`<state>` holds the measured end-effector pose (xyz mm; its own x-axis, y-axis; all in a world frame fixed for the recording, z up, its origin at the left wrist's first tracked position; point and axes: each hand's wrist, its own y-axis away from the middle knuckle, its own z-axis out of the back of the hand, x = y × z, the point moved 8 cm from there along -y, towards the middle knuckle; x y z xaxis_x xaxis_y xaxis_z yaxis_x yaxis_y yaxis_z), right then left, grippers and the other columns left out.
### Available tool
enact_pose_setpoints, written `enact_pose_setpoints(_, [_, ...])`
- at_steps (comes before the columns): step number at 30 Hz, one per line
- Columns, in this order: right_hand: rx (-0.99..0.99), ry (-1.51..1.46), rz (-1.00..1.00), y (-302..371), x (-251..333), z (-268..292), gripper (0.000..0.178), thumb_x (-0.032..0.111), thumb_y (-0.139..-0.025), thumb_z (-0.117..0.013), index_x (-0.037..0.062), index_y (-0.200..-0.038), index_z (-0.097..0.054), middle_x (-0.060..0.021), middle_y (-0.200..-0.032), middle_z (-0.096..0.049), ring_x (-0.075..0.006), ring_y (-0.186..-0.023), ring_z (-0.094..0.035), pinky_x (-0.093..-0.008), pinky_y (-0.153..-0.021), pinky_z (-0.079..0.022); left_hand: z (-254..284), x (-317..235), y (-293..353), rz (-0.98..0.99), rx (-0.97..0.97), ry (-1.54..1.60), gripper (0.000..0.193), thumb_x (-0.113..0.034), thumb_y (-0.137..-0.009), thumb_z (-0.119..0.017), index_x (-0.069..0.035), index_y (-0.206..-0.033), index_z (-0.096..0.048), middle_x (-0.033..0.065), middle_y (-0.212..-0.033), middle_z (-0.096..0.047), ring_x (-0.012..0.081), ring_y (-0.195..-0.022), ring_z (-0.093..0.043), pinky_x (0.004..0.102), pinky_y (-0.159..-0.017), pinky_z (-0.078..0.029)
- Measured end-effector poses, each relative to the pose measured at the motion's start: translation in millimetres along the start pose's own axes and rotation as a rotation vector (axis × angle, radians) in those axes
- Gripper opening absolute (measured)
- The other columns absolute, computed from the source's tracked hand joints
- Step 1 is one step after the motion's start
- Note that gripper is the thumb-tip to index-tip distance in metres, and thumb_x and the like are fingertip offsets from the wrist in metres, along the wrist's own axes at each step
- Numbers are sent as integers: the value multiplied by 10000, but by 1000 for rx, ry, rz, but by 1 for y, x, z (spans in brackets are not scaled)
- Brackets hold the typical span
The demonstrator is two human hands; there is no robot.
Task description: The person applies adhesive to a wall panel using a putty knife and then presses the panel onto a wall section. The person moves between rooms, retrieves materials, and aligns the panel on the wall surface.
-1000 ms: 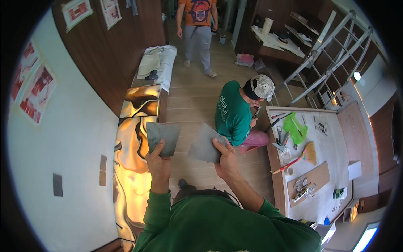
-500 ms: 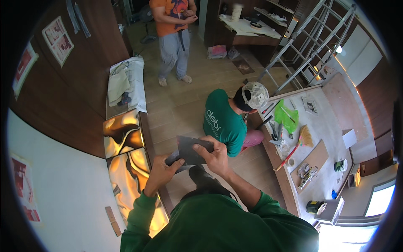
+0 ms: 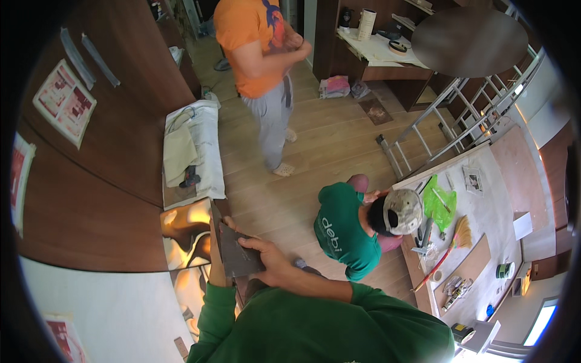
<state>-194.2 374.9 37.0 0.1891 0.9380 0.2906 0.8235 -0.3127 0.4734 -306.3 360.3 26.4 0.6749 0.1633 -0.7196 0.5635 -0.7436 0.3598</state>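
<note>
A dark grey, thin sheet of sandpaper point(image 3: 238, 253) is in front of my body, tilted and standing partly on edge. My right hand point(image 3: 275, 261) grips its right side, thumb on the face towards me. On the far left side of the sheet my left hand point(image 3: 216, 257) is closed at its edge, mostly hidden behind it. Just beyond my left hand lies a glossy amber and dark patterned panel point(image 3: 181, 227). Green sleeves cover both my forearms.
A crouching co-worker in green point(image 3: 345, 233) works at my right, beside a worktable point(image 3: 484, 212) bearing a broom point(image 3: 461, 233), a green bag point(image 3: 437, 202) and cans. A person in orange point(image 3: 248, 54) stands ahead. A metal ladder point(image 3: 423, 136) stands far right.
My hands and the sheet have shifted left, towards the patterned panel, and the sheet has tilted. My view has turned. The standing person has turned sideways; the crouching co-worker leans closer to the worktable.
</note>
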Motion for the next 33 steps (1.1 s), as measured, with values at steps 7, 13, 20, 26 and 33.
enact_pose_setpoints(7, [-10,-12,150,-94,106,-22,286,219,-856,-694,35,-1052,-595,-64,-943,-652,-166,-863,-635,-375,-765,-533,21,-3,-86,-10,161,-463,307,-333,-954,-566,-58,-1089,-586,41,-895,-627,128,-697,-582,271,-577,-461])
enact_pose_setpoints(13, [-117,87,488,-170,195,-65,316,142,-849,-717,-29,-1093,-609,-106,-984,-688,-172,-836,-662,-336,-769,-548,90,-92,-194,79,168,75,399,-580,-932,-523,-203,-828,-601,-70,-598,-442,117,-492,-406,306,-594,-455])
enact_pose_setpoints(20, [-2,330,837,-275,259,-139,338,170,-944,-638,-63,-1189,-627,-64,-1039,-689,-118,-909,-611,-271,-853,-468,16,-234,-331,-111,43,113,336,-178,-923,-637,-17,-1208,-559,104,-1101,-639,230,-1010,-625,403,-916,-495])
enact_pose_setpoints(26, [-20,369,878,-360,302,-170,434,181,-981,-582,-70,-1328,-511,-123,-1244,-603,-194,-1127,-566,-339,-987,-437,-14,-240,-414,-29,-59,221,272,-145,-852,-717,-14,-1079,-645,72,-1021,-671,203,-958,-634,348,-897,-491])
enact_pose_setpoints(33, [9,378,743,-441,337,-194,418,162,-1012,-508,4,-1397,-465,-132,-1339,-536,-220,-1163,-559,-367,-970,-496,-46,-224,-498,-6,-125,99,263,-68,-823,-711,10,-1068,-650,90,-1013,-681,205,-926,-647,319,-865,-498])
